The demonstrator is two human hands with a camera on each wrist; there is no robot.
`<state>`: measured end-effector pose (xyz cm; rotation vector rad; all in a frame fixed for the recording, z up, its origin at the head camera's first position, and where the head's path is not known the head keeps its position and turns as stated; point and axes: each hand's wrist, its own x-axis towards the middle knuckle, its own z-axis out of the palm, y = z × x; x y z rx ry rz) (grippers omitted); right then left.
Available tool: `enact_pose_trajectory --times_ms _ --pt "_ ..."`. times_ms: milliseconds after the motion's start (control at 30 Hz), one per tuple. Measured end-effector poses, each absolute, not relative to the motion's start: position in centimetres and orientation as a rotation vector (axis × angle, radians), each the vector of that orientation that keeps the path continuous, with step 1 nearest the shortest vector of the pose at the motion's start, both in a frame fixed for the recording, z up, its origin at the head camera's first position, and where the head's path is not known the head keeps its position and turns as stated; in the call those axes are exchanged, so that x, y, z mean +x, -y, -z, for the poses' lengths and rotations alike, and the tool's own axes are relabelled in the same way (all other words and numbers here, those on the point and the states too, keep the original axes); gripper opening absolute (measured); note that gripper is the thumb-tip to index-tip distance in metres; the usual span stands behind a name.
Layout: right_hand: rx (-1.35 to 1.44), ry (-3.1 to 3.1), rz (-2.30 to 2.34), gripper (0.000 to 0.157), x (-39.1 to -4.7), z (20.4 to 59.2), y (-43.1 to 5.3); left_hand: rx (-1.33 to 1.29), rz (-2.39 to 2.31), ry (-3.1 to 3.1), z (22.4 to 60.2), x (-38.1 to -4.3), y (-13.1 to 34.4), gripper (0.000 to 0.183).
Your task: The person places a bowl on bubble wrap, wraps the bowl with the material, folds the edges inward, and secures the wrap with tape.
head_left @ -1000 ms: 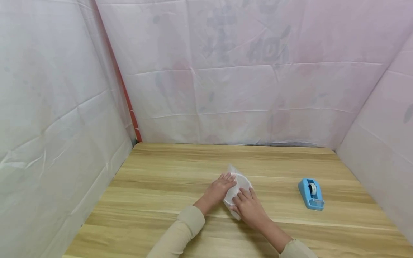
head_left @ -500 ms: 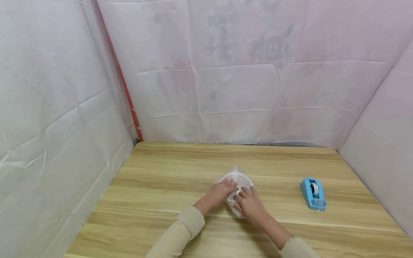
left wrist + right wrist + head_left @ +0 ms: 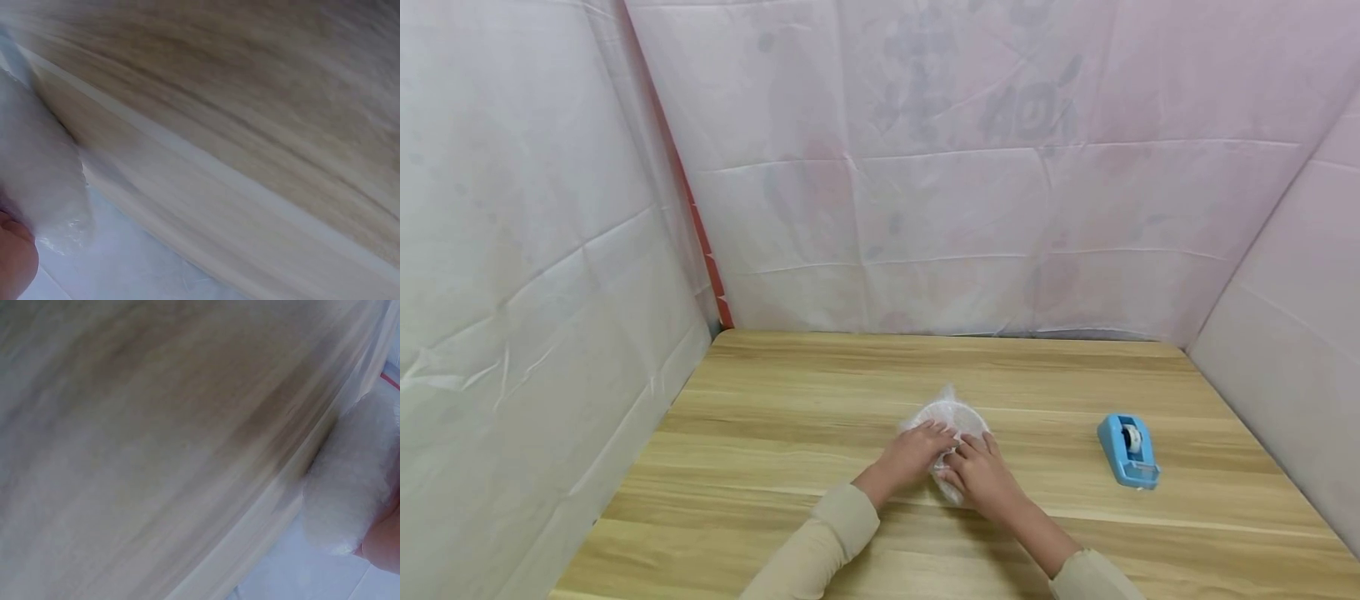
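Clasps the wrapped bundle (image 3: 967,417) near the middle of the tabletop (image 3: 760,417), turned since a second ago and held lower down by the left hand (image 3: 912,454) — probably neatening the wrap (image 3: 948,392). Grasps it with bent fingers there and in the right hand (image 3: 983,479) too. Adds up to one bundle, two hands and one tape dispenser (image 3: 1122,462) — well apart, to the right.
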<state>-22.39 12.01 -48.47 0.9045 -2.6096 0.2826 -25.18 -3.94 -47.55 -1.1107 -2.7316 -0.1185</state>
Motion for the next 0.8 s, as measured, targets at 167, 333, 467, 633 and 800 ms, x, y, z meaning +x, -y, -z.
enact_pose_trajectory --times_ms 167,333,467,633,800 --pt "0.909 2.63 -0.298 0.023 -22.35 48.41 -12.13 -1.125 0.116 2.703 47.66 -25.02 3.79 0.03" --pt "0.909 2.671 -0.319 0.026 -22.26 48.23 -12.17 -1.121 0.152 2.69 47.56 -24.9 3.62 0.028" --pt "0.903 2.701 -0.327 0.028 -22.17 48.12 -12.16 -1.118 0.209 2.69 47.5 -24.79 3.53 0.026" --pt "0.905 2.69 -0.333 0.028 -22.25 48.15 -12.12 -1.121 0.223 2.682 47.51 -24.82 3.48 0.025" --pt "0.908 2.638 -0.345 0.025 -22.4 48.25 -12.11 -1.122 0.137 2.666 47.68 -25.05 3.34 0.02"
